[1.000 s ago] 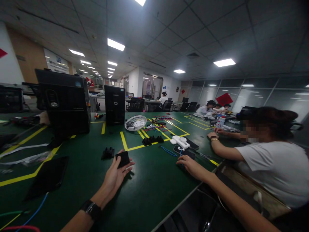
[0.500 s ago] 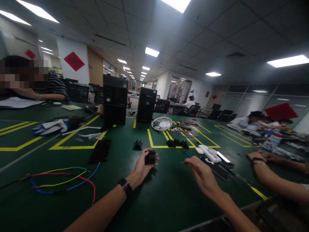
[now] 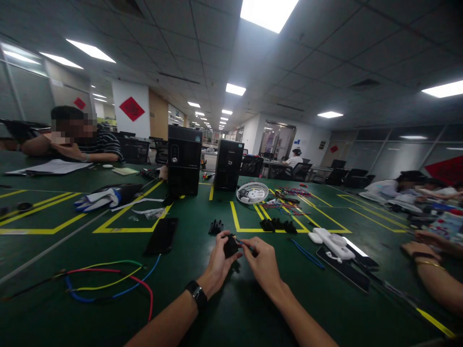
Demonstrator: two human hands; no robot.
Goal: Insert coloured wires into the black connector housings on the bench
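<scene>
My left hand (image 3: 216, 262), with a dark watch on its wrist, is closed around a small black plastic block (image 3: 230, 246) above the green table. At the block's right side, my right hand (image 3: 261, 260) pinches a thin, small piece against or close to it; what the piece is I cannot make out. Just beyond the left hand lies a similar black part (image 3: 216, 226) with upright prongs. Further right is a row of black parts (image 3: 278, 225). A bent blue wire (image 3: 307, 253) rests to the right of my right hand.
Coloured wires (image 3: 108, 284) and a black phone (image 3: 162, 235) lie on the left. Two black computer towers (image 3: 184, 161) stand at the back, near a white round basket (image 3: 252, 193). White devices (image 3: 333, 243) and a co-worker's arm (image 3: 430, 270) are on the right.
My right hand has moved left, bringing its pinched piece up to the black block in my left hand. The camera view has shifted, so the table things appear further right and slightly lower.
</scene>
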